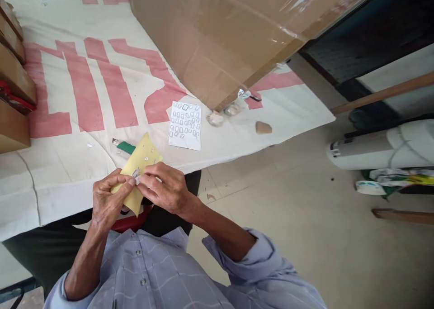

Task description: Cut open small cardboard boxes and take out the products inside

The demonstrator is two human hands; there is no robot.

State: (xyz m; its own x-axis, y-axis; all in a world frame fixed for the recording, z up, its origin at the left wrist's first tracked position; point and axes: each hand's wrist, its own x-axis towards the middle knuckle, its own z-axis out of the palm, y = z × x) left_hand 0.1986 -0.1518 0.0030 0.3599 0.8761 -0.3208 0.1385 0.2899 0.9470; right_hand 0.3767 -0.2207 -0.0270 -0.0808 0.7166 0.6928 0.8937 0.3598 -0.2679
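My left hand (pixel 110 196) is closed on a yellow sheet of paper (pixel 144 149), its thumb lying on top. Over the right part of this sheet my right hand (pixel 167 187) is closed, its fingertips pinching a small white piece (pixel 136 180) close to the left thumb. A few tiny white bits and small outlined rectangles lie on the yellow surface. Just behind the sheet rests a green utility knife (pixel 125 146), partly covered by it. Further right on the cloth lies a white sheet with rows of small outlined rectangles (pixel 185 125).
A large cardboard box (pixel 217 37) fills the back of the cloth-covered table (pixel 74 159). Smaller boxes (pixel 13 73) are stacked at left. Small clear-wrapped items (pixel 215 118) and a brown piece (pixel 263 127) lie near the right edge. A white cylinder (pixel 383 141) is beyond the table.
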